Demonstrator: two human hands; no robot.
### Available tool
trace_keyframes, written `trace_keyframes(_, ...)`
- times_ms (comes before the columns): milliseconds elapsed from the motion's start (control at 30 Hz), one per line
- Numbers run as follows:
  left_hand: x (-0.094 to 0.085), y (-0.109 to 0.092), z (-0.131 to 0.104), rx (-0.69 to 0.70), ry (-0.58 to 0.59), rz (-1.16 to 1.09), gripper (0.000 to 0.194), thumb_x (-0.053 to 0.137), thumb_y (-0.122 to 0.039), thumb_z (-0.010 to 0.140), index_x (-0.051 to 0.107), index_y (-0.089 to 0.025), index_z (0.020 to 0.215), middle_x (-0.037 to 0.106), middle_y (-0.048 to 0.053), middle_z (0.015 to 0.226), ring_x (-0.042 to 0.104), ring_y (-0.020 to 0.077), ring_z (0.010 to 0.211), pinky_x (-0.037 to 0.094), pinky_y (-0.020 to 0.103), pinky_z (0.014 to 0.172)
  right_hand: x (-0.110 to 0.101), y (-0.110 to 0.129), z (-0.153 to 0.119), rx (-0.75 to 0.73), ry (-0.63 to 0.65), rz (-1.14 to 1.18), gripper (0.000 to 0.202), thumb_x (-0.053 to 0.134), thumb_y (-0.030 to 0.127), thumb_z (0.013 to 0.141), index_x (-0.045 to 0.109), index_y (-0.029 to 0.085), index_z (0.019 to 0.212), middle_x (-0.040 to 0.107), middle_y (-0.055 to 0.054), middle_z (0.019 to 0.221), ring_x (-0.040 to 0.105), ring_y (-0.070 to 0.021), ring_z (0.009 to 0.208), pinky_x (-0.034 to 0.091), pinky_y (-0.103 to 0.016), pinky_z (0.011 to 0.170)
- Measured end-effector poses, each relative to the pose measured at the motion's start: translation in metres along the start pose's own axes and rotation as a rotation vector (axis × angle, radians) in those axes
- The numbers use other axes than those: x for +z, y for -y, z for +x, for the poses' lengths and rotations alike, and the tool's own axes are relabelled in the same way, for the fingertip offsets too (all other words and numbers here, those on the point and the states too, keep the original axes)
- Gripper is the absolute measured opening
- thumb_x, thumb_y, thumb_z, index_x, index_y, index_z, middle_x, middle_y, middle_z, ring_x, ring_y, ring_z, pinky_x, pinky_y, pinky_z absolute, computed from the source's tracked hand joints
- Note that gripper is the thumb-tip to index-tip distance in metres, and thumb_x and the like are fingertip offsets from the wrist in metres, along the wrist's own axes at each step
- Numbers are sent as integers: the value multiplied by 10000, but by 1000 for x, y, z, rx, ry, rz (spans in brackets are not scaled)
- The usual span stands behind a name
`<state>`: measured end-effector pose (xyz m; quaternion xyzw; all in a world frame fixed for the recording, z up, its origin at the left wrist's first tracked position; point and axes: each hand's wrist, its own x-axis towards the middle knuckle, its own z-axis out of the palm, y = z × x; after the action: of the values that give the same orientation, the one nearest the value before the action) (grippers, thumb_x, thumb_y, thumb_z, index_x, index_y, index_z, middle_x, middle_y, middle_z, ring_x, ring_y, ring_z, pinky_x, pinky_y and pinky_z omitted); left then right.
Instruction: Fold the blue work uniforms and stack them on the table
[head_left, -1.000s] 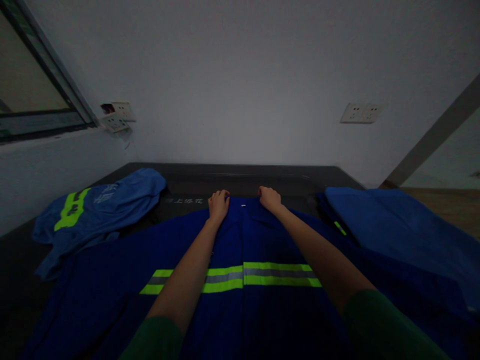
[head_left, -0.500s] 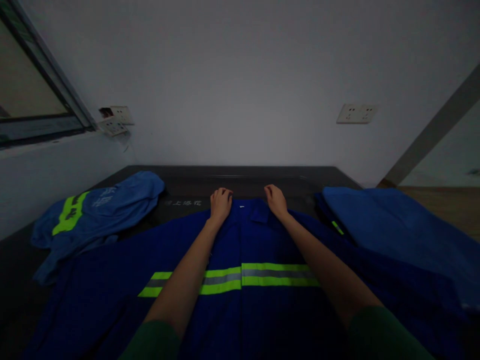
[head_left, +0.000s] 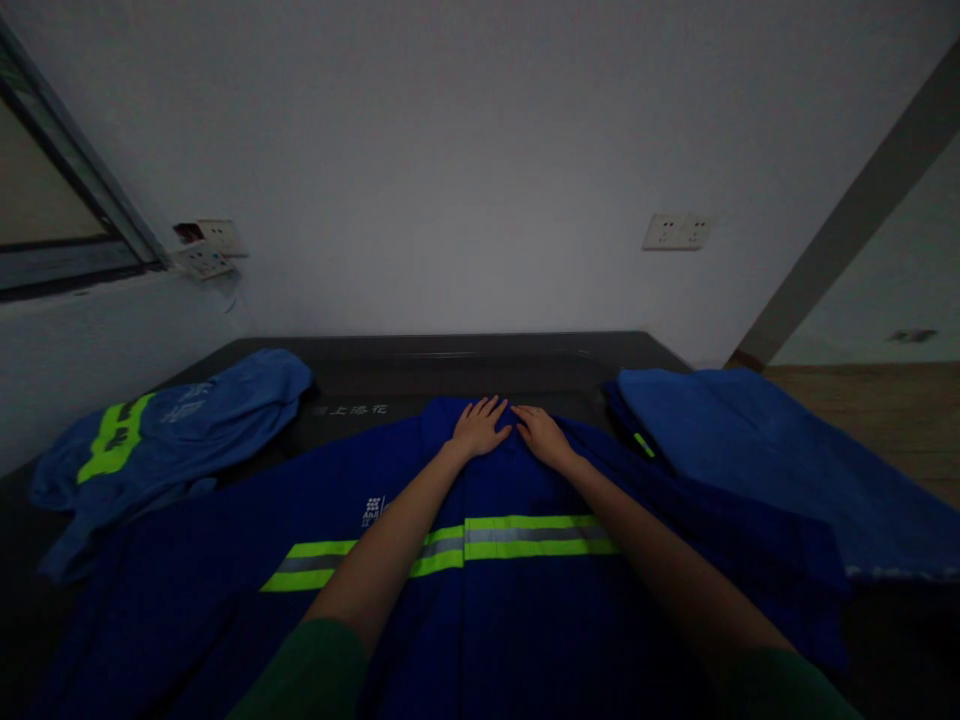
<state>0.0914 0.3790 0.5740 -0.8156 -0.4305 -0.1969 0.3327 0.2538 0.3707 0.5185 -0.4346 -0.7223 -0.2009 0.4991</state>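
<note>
A dark blue work jacket (head_left: 525, 610) lies spread out in front of me, its front facing up. A yellow-green and grey reflective band (head_left: 540, 536) crosses its chest, and a white logo shows on the left side of the picture. My left hand (head_left: 481, 428) rests flat on the collar area with its fingers spread. Close beside it, my right hand (head_left: 543, 436) lies on the other side of the collar, fingers stretched out and slightly bent. Both hands cover much of the collar.
The jacket lies on a dark table (head_left: 450, 365) against a wall. To the left is a crumpled lighter blue garment (head_left: 195, 420) with a yellow-green patch. A blue folded cloth (head_left: 750, 450) lies at the right over darker clothing. Wall sockets (head_left: 677, 231) are above.
My hands have come closer together and moved down onto the collar, flattening out. The collar flap that stood out near my right hand is now under the hands. The view has shifted slightly right.
</note>
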Motion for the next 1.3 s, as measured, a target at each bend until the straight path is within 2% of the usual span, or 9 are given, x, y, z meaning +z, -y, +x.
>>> trace_keyframes(267,-5,3,5,7,46,6,604,375,-575,907,311,-345,1462,256,22,1566,200,263,1444,163,531,1152,-13,10,-8,50,-34,48,378,438,133,922,560,72,1275,562,-135,1326,475,-192,1247,323,-294,1080)
trace_keyframes(433,-3,0,0,4,17,19,594,321,-579,922,289,-350,1470,241,13,1570,176,239,1452,131,510,1162,-65,12,-42,68,-123,-82,373,496,127,882,592,143,1242,599,-106,1277,512,-221,1209,382,-337,1043)
trace_keyframes(533,-3,-1,-3,2,12,17,593,319,-569,926,280,-347,1475,241,15,1569,179,237,1452,130,505,1162,-114,-5,-90,73,-162,-165,327,544,187,855,635,187,1170,650,-93,1186,576,-254,1121,437,-395,990)
trace_keyframes(667,-6,0,-2,3,8,-1,571,358,-525,932,291,-341,1469,250,18,1566,185,236,1450,132,500,1160,-159,-57,-196,118,-244,-76,366,578,420,823,635,269,1152,675,-84,1147,619,-288,1067,493,-445,933)
trace_keyframes(767,-7,-2,6,-20,27,-20,537,423,-459,919,360,-325,1435,306,37,1543,236,256,1434,160,528,1145,-165,-94,-274,141,-295,16,530,645,561,729,604,322,1200,667,-87,1172,632,-310,1057,531,-449,880)
trace_keyframes(867,-3,-13,16,-93,26,-26,489,401,-390,927,437,-241,1392,368,107,1506,295,310,1406,194,572,1119,-156,-109,-312,152,-312,56,581,667,584,698,587,338,1218,640,-86,1227,611,-306,1109,511,-460,929)
trace_keyframes(967,5,-28,18,-161,-39,-14,522,329,-391,952,414,-148,1406,333,167,1514,251,335,1419,193,550,1128,-146,-106,-308,166,-365,66,432,615,550,758,640,299,1108,631,-93,1235,582,-290,1156,459,-485,992)
trace_keyframes(1067,13,-37,11,-170,-100,3,539,315,-405,959,359,-169,1442,299,138,1536,200,304,1440,168,501,1154,-148,-97,-291,197,-477,94,312,522,534,821,656,266,906,680,-81,1115,622,-270,1081,437,-489,998)
trace_keyframes(1300,14,-35,8,-160,-120,20,552,281,-405,970,286,-199,1481,311,104,1536,219,275,1438,184,480,1155,-215,-73,-246,387,-811,-52,400,403,520,901,635,206,987,685,-111,904,647,-266,828,511,-393,751)
